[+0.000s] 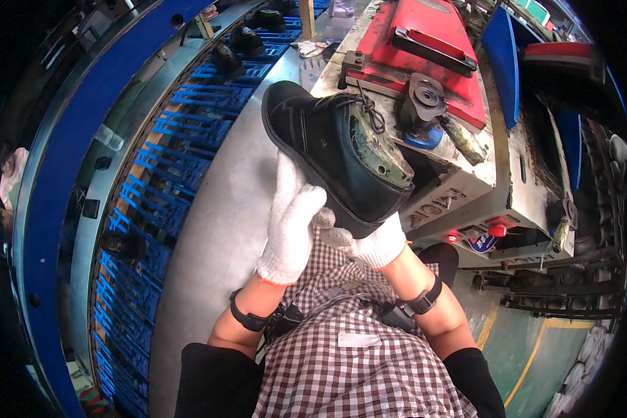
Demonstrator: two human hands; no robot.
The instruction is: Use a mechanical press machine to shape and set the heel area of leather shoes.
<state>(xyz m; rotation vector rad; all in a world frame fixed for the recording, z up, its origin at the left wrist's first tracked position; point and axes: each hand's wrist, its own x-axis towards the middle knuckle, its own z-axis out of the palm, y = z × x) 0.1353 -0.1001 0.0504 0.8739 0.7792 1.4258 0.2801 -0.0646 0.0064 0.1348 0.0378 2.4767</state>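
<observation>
A black lace-up shoe [327, 150] is held up in front of me, tilted, toe toward the upper left and heel toward the lower right. A worn greenish shoe last [377, 157] fills its opening, and the tied laces hang over it. My left hand [291, 223], in a white knitted glove, is closed on the sole side, its fingers reaching up toward the toe. Beneath the heel, my right hand [380, 244], gloved likewise with greyed fingertips, grips the shoe; the shoe hides part of that hand.
A conveyor with blue slatted racks [181, 129] runs along the left, carrying several dark shoes [247, 42]. A grey metal surface [209, 237] lies beside it. At the right stands a machine with a red cover [425, 42], a grey metal fitting [425, 97] and a red button [497, 230].
</observation>
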